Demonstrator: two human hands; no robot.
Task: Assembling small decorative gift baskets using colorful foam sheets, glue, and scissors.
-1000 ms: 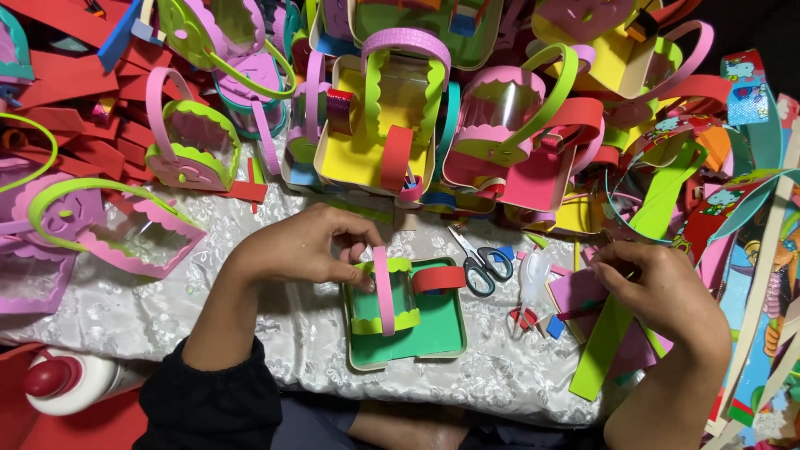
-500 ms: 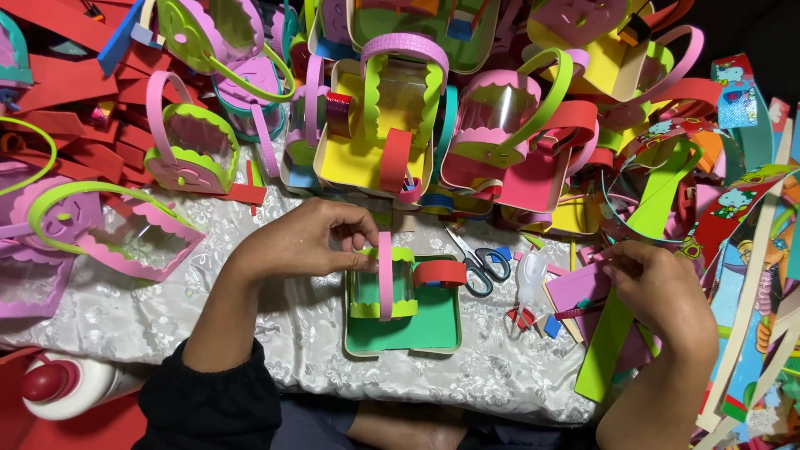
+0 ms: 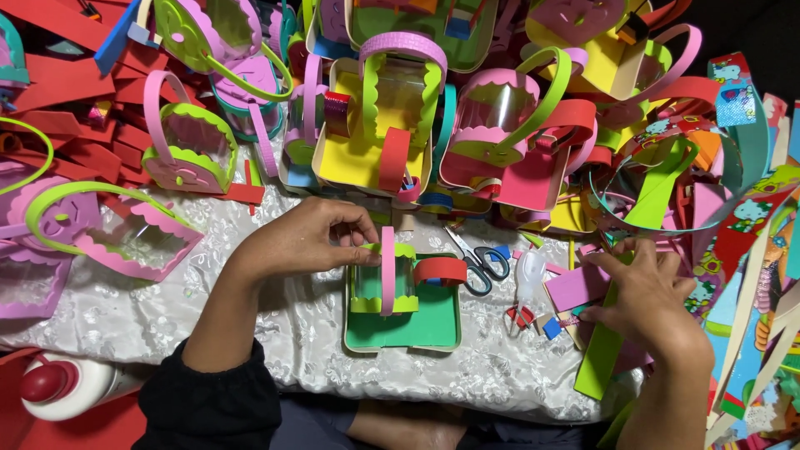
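The green foam basket [image 3: 402,321] lies flat at the centre of the frame, its long axis running up and down, open side up, with a pink handle strip [image 3: 387,271] arched over it. Your left hand [image 3: 308,237] sits just left of its upper edge, fingertips pinched on the scalloped rim. Your right hand [image 3: 646,292], well apart toward the right, is closed on a pink foam piece [image 3: 577,287] over a green strip [image 3: 604,354]. Scissors [image 3: 479,262] lie between.
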